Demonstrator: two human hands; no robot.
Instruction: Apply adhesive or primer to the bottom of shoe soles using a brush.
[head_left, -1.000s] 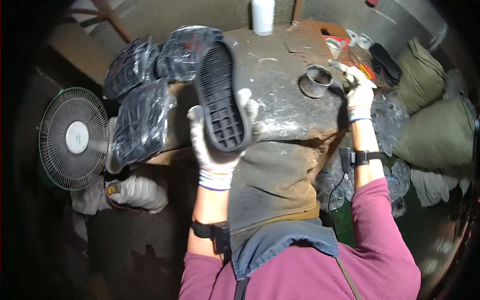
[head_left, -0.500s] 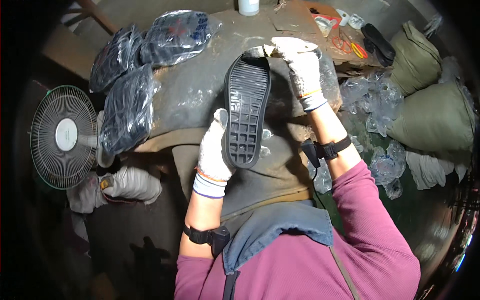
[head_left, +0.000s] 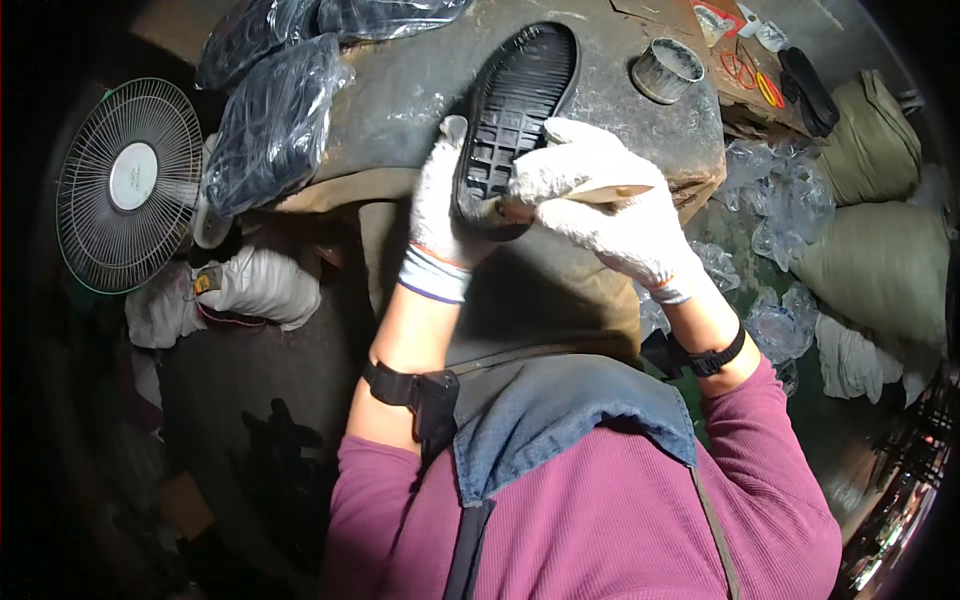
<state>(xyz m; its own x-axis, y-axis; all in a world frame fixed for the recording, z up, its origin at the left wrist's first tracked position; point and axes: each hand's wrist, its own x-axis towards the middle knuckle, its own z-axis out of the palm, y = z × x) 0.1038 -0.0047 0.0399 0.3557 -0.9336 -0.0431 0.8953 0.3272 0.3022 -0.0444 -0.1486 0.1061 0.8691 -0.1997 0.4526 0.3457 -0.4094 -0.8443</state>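
My left hand (head_left: 436, 205), in a white knit glove, is closed around the left edge of a black shoe sole (head_left: 522, 85). The sole is tilted, with its ribbed and gridded face up. A brush with a pale wooden handle (head_left: 622, 193) is held in my gloved right hand (head_left: 610, 215), its fingers closed around it. The brush tip meets the sole's near end, at the rim. My right fingers cover part of the grid. Beyond my right hand, a round grey-rimmed pot (head_left: 656, 86) stands on the worktable (head_left: 400, 110).
Plastic-wrapped black bundles (head_left: 275, 125) lie at the table's left. A fan (head_left: 132, 180) stands further left. Red-handled scissors (head_left: 738, 70) and black soles (head_left: 808, 92) are at the far right. Clear plastic bags (head_left: 785, 190) and green sacks (head_left: 872, 262) sit beyond my right arm.
My right hand has brought the brush from the sole's far end to its near end. The sole is tilted more to the right. The view has shifted, and the pot now shows.
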